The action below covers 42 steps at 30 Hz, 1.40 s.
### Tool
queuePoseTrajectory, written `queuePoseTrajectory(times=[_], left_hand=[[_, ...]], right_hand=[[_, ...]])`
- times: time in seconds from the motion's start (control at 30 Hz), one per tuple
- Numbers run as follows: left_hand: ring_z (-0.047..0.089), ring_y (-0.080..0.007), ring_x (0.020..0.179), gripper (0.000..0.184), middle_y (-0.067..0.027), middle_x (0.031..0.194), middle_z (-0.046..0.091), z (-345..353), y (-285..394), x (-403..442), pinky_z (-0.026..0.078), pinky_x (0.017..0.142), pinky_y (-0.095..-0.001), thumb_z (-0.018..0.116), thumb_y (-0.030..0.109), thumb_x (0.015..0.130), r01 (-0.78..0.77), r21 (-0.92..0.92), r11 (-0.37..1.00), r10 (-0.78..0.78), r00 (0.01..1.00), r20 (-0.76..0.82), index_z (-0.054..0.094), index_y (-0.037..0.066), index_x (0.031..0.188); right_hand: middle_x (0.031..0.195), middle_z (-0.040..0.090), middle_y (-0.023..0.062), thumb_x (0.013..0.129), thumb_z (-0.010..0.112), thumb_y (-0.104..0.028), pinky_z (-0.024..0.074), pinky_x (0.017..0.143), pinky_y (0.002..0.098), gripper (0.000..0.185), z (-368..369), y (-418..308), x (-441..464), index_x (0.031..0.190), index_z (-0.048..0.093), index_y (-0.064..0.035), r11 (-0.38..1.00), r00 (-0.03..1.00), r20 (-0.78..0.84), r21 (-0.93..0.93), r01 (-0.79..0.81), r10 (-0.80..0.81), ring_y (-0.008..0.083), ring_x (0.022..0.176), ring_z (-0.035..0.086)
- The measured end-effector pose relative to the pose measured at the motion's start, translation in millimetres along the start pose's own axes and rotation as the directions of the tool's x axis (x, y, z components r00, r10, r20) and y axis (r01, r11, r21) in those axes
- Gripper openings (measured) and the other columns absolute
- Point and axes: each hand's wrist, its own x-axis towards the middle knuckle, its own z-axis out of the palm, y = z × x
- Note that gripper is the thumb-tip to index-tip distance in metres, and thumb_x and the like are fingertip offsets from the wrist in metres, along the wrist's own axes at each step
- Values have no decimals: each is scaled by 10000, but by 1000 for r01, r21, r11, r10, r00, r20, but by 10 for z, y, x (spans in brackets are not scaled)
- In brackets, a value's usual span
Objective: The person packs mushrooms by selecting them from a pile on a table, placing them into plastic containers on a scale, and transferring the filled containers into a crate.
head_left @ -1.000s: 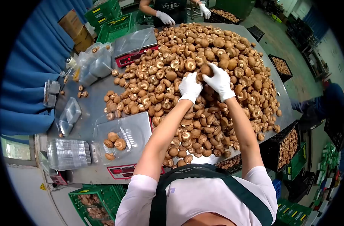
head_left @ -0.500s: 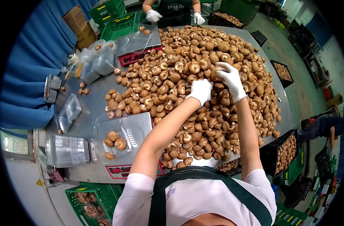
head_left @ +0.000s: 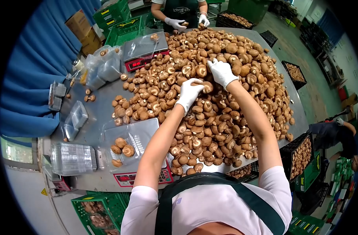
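Mushroom (head_left: 207,87), frame centre: pinched in left hand (head_left: 190,93).
Lies right of that palm, lower left of right hand (head_left: 222,73); right grip unclear.

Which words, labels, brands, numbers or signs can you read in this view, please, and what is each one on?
None reads clearly enough to quote.
Co-worker's apron: white lettering, too blurred.
Far scale's display: red digits, too small.
Near scale's display: red digits, too small.
Yellow triangular sign on the wall: too small.
White shirt: small purple mark, unreadable.
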Motion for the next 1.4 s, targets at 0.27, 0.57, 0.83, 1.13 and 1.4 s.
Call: queuePoseTrajectory(times=[0.27,0.57,0.83,1.13,1.4], left_hand=[[630,-144,783,314,-50,933,637,-225,123,-173,523,508,-237,590,144,836,409,-540,736,-272,908,318,568,70,1140],[593,-290,999,622,-155,1270,493,-176,-205,-421,592,646,-389,483,246,843,613,-785,95,210,758,617,286,163,1428],[586,-346,1016,454,-171,1199,545,124,-37,-309,579,697,-408,498,209,832,438,-893,100,16,897,442,477,71,1264],[615,-214,758,363,-111,990,649,-57,30,-479,547,629,-323,494,243,854,394,-906,156,-99,919,383,561,58,1159],[597,-191,678,313,-93,895,627,-563,279,-1267,518,562,-274,501,244,878,37,-859,511,-250,962,-108,587,24,1083]], right_hand=[[1087,638,157,722,675,-256,498,790,338,575,-299,177,-497,1222,528,-13,452,944,24,874,-179,328,255,912,638],[1053,626,42,830,647,-188,480,627,229,368,-491,884,-1123,1159,572,-41,-666,802,223,696,267,554,137,726,610],[1152,618,141,752,677,-447,456,917,349,585,-473,726,-778,1218,583,-107,533,911,176,763,-366,374,261,1050,597],[1358,443,191,734,675,-478,412,986,379,582,-297,464,-792,1208,592,-151,775,922,122,507,-376,367,327,1200,489],[1101,635,89,816,650,-312,459,870,293,431,-546,-74,-1206,1146,600,-41,120,953,171,971,-206,248,168,983,590]])
